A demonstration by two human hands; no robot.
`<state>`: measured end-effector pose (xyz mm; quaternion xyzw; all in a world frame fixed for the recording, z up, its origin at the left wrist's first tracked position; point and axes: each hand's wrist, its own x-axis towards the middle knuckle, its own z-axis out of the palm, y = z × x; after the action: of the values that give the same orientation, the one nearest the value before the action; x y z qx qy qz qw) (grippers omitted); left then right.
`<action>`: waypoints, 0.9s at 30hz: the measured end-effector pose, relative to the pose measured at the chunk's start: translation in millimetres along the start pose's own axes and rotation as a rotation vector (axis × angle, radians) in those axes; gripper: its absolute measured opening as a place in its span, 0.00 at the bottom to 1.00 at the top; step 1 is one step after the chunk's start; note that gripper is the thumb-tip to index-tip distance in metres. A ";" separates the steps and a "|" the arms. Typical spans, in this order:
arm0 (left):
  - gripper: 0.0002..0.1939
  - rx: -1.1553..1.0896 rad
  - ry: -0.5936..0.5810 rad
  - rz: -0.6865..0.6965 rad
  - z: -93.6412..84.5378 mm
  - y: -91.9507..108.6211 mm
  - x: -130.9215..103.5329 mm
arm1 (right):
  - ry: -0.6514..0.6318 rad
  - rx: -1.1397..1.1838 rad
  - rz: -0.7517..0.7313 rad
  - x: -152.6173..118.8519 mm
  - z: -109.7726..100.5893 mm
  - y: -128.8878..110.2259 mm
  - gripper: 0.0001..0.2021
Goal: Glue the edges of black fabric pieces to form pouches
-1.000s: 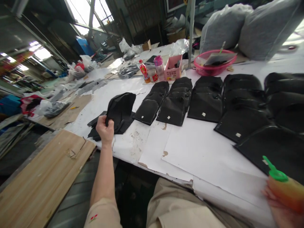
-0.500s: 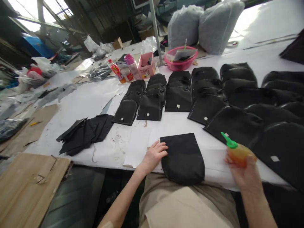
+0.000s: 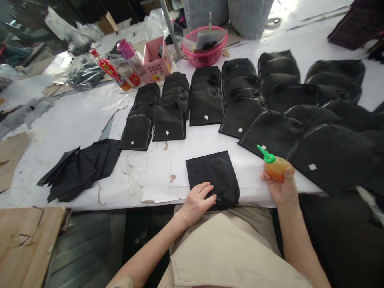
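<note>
A black fabric piece (image 3: 213, 174) with rounded lower corners lies flat at the table's front edge, its bottom close to my lap. My left hand (image 3: 198, 203) rests on its lower left part, fingers stretched out. To the right, my right hand (image 3: 282, 186) is wrapped round a squeeze bottle (image 3: 279, 169) of orange liquid with a green nozzle. The bottle is tilted, its nozzle pointing up and left, apart from the fabric piece. Just beyond it are rows of black pouches (image 3: 207, 105), overlapping one another, several with a small white patch.
Crumpled black fabric (image 3: 84, 168) lies on the left of the white table (image 3: 144, 172). At the back stand a red-labelled bottle (image 3: 109, 70), a pink box (image 3: 156, 64) and a pink basket (image 3: 205, 54) beside a metal pole (image 3: 171, 30). A wooden board (image 3: 30, 244) is at lower left.
My left hand has slid from the fabric piece's upper left edge down onto its lower part. The squeeze bottle stays in my right hand. The view has shifted right and downward.
</note>
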<state>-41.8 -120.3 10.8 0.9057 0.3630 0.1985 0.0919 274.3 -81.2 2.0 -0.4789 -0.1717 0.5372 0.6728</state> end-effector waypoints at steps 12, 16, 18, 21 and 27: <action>0.06 -0.334 0.057 -0.225 -31.7 -18.9 33.5 | -0.003 -0.023 -0.027 -1.0 -0.9 1.2 0.26; 0.03 -0.244 0.141 -0.277 -54.4 -58.8 72.7 | -0.015 -0.010 -0.031 0.2 -0.8 1.7 0.26; 0.04 -0.116 0.189 -0.327 -52.8 -80.5 97.3 | -0.018 -0.007 -0.041 0.6 -0.7 2.0 0.26; 0.05 0.055 0.140 -0.444 -37.6 -107.2 131.3 | -0.013 -0.006 -0.041 0.1 -1.0 2.6 0.27; 0.06 0.174 0.194 -0.494 -13.1 -110.8 142.5 | -0.023 -0.028 -0.032 -1.1 -1.5 2.5 0.28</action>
<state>-22.4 58.6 30.0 0.7710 0.5956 0.2242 0.0241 273.6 -82.9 -0.4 -0.4790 -0.1945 0.5294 0.6726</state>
